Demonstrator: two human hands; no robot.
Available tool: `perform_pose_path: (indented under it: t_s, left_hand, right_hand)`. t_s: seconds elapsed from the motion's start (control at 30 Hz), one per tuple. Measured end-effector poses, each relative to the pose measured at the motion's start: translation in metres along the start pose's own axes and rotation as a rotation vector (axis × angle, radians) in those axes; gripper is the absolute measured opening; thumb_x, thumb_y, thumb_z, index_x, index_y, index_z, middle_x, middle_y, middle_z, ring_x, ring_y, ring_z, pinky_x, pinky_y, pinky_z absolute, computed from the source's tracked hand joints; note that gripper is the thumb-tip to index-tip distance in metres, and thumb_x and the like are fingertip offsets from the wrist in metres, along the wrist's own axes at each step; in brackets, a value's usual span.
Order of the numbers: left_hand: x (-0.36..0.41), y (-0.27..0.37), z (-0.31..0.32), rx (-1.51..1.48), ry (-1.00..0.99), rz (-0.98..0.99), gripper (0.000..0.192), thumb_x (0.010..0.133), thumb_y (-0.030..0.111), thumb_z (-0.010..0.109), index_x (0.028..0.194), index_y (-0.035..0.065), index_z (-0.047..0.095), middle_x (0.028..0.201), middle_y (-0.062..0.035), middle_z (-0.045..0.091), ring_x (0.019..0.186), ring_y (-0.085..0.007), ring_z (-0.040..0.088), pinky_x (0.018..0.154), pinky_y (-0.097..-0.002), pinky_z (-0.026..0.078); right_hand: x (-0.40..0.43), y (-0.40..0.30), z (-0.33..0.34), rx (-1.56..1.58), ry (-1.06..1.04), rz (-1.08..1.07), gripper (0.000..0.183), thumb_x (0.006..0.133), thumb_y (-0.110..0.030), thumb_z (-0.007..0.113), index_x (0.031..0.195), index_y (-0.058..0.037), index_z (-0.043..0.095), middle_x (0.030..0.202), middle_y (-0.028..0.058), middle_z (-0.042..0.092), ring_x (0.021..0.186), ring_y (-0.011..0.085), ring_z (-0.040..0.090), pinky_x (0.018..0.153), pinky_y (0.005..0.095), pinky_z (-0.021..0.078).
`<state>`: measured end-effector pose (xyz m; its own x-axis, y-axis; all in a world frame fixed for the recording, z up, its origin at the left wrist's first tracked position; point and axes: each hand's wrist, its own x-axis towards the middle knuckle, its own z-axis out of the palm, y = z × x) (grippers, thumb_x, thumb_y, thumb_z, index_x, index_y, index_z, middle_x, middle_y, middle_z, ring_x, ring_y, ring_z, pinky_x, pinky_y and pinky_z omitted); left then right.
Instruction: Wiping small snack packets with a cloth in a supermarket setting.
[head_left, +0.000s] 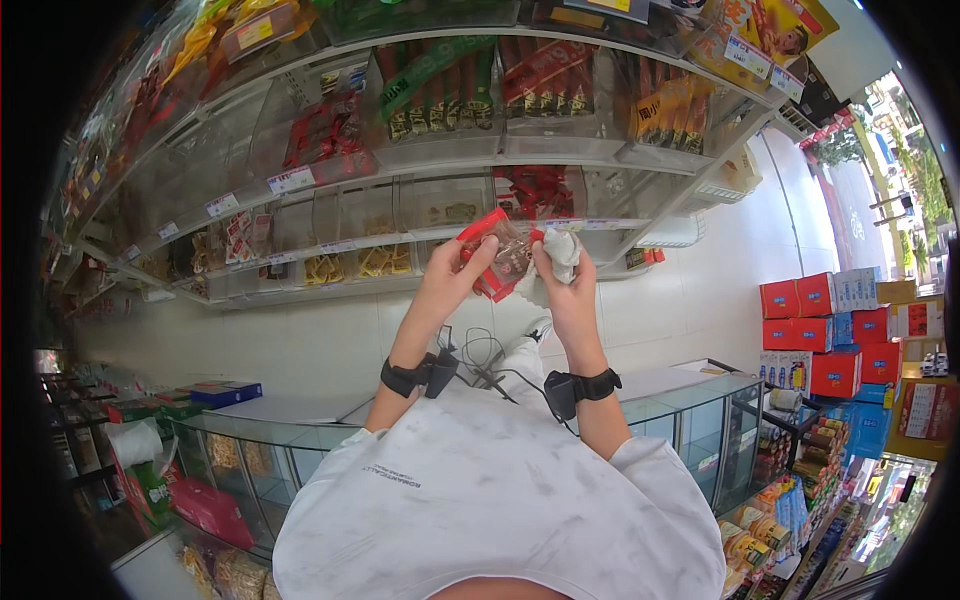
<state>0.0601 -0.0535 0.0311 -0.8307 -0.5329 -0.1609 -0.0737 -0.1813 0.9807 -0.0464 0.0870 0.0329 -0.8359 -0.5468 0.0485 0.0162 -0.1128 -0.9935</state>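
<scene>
A red-edged, partly see-through plastic snack packet is pinched between the thumb and fingers of my left hand. My right hand grips a crumpled whitish cloth, which covers part of the packet's right side. Some red of the packet shows beside my right thumb; whether that hand also grips it I cannot tell. Both hands are in front of the lower shelves. Just behind them, a clear bin holds red-wrapped snacks. Each wrist wears a black strap with a small box on it.
Tiered shelving with clear bins and price tags spans the front. Black cables hang between my forearms. Glass display cases stand on both sides of my body. Stacked red and blue cartons rise at right, on the pale tiled floor.
</scene>
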Motion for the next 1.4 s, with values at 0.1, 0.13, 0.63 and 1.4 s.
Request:
perform_pose_path:
  t_s: [0.1, 0.13, 0.63, 1.4]
  left_hand:
    - [-0.012, 0.006, -0.009, -0.105, 0.033, 0.043, 0.038, 0.096, 0.036, 0.064, 0.113, 0.0022, 0.067, 0.093, 0.0011, 0.065, 0.082, -0.0056, 0.059, 0.067, -0.0233, 0.046]
    - [-0.016, 0.009, -0.011, -0.155, 0.041, 0.045, 0.038, 0.097, 0.036, 0.064, 0.114, 0.0026, 0.066, 0.094, 0.0010, 0.066, 0.082, -0.0058, 0.059, 0.067, -0.0233, 0.046]
    - [-0.026, -0.009, -0.031, -0.130, 0.175, 0.045, 0.029, 0.100, 0.027, 0.061, 0.112, 0.0008, 0.064, 0.091, 0.0014, 0.068, 0.076, -0.0036, 0.059, 0.062, -0.0214, 0.046]
    - [-0.011, -0.007, 0.000, -0.049, -0.057, 0.313, 0.048, 0.090, -0.012, 0.045, 0.136, 0.0004, 0.051, 0.136, -0.0127, 0.055, 0.123, -0.0165, 0.054, 0.102, -0.0290, 0.042]
  right_hand:
    - [-0.007, -0.007, 0.013, 0.104, -0.001, 0.024, 0.021, 0.093, -0.015, 0.070, 0.109, -0.0027, 0.063, 0.101, -0.0004, 0.064, 0.092, 0.0084, 0.058, 0.082, 0.0249, 0.0464]
    - [-0.008, -0.008, 0.016, 0.090, -0.010, 0.020, 0.021, 0.093, -0.015, 0.070, 0.109, -0.0027, 0.063, 0.101, -0.0004, 0.064, 0.092, 0.0084, 0.058, 0.082, 0.0249, 0.0464]
    - [0.002, -0.018, 0.001, 0.046, 0.256, -0.131, 0.026, 0.099, -0.015, 0.061, 0.121, -0.0019, 0.058, 0.108, 0.0023, 0.063, 0.097, 0.0103, 0.058, 0.086, 0.0260, 0.0461]
    - [-0.029, -0.025, 0.017, -0.430, -0.314, -0.559, 0.062, 0.073, 0.003, 0.070, 0.133, -0.0059, 0.054, 0.140, 0.0138, 0.054, 0.135, 0.0337, 0.046, 0.112, 0.0433, 0.0366]
